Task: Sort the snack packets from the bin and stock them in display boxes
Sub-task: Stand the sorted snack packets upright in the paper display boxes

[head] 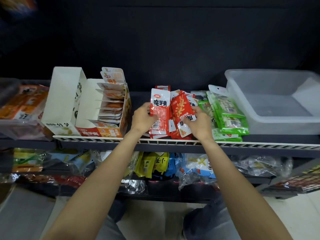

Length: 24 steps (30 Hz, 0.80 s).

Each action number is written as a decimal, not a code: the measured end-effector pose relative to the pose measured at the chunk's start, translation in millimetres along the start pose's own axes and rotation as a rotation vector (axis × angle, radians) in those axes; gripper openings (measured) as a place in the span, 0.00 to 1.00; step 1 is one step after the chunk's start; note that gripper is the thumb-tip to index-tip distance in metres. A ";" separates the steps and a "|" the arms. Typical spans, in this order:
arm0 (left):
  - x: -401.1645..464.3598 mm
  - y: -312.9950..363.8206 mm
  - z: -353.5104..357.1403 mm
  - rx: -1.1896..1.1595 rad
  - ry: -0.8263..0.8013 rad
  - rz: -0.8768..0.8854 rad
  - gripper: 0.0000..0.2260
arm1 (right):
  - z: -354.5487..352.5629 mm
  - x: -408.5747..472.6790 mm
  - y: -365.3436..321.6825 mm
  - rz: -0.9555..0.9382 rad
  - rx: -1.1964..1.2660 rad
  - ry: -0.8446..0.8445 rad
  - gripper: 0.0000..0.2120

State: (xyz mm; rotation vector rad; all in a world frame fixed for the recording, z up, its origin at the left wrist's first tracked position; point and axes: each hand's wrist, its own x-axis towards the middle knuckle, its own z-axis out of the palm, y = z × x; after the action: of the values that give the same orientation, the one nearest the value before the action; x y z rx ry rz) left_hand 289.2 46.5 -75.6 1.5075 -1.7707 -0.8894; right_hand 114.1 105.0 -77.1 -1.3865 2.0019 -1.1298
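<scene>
A red and white snack packet [160, 111] is gripped upright by the left hand [142, 118], fingers curled round its left edge, while a tilted red packet [183, 108] is pinched at its lower end by the right hand [199, 125]. Both hands are held close together over a loose heap of red packets [174, 132] lying on the shelf [277, 138], just behind its white slotted front rail [173, 141]. A stack of green packets [228, 116] is seen touching the heap's right side, with the clear plastic bin [270, 101] just beyond it, near the shelf's right end. To the left, past a bare gap of shelf, an orange display box [103, 111] is part filled with a row of packets along its right wall, open room being left on its left side. Beside it, a white display box [64, 101] is stood against the rail. Bagged goods [197, 165] are stored on the lower shelf.
</scene>
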 end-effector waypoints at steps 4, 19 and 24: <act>-13.8 13.1 -9.7 -0.244 -0.017 0.006 0.16 | -15.2 -10.9 0.2 -0.040 0.142 0.089 0.21; -118.8 -24.2 -189.1 -0.537 0.385 -0.158 0.14 | 15.8 -34.7 -168.8 -0.482 0.051 -0.204 0.18; -127.8 -58.8 -206.7 -0.588 0.197 -0.291 0.43 | 74.8 -33.3 -207.6 -0.699 -0.191 -0.111 0.13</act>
State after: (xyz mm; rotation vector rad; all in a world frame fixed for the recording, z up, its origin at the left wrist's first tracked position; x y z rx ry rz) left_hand 508.9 148.0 -12.5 1.4043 -1.0335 -1.2260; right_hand 295.8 75.3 49.0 -2.2994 1.6065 -1.1020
